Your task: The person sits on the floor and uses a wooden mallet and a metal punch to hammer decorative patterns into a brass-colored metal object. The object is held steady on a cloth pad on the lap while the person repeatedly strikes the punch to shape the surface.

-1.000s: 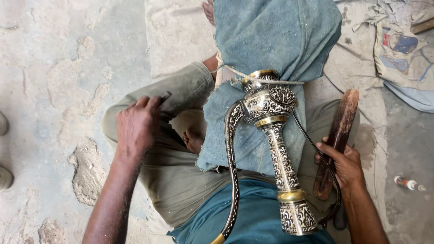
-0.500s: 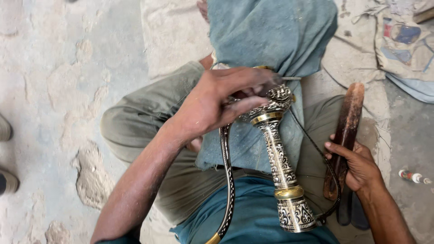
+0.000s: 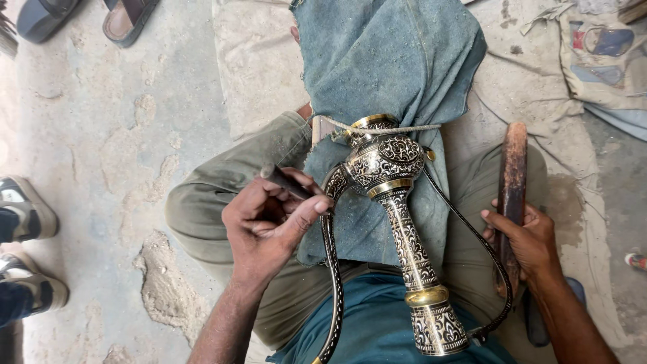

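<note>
An ornate brass and black engraved vessel (image 3: 397,202) with a long neck and curved handles lies across my lap on a blue-grey cloth (image 3: 387,61), tied with a cord around its body. My left hand (image 3: 269,226) grips a small dark chisel-like tool (image 3: 290,183), its tip resting against the left handle beside the vessel's body. My right hand (image 3: 526,239) is closed around a long reddish-brown wooden stick (image 3: 513,182) held upright at my right thigh.
I sit on a rough concrete floor (image 3: 101,135) with a beige sheet (image 3: 256,61) under me. Sandals (image 3: 128,20) lie at top left. Another person's shoes (image 3: 23,216) stand at the left edge. Crumpled cloth and a bag (image 3: 600,47) lie top right.
My left hand came off the top of the vessel, pulled back to the left handle, and now holds the small tool there. The right hand keeps its hold on the stick.
</note>
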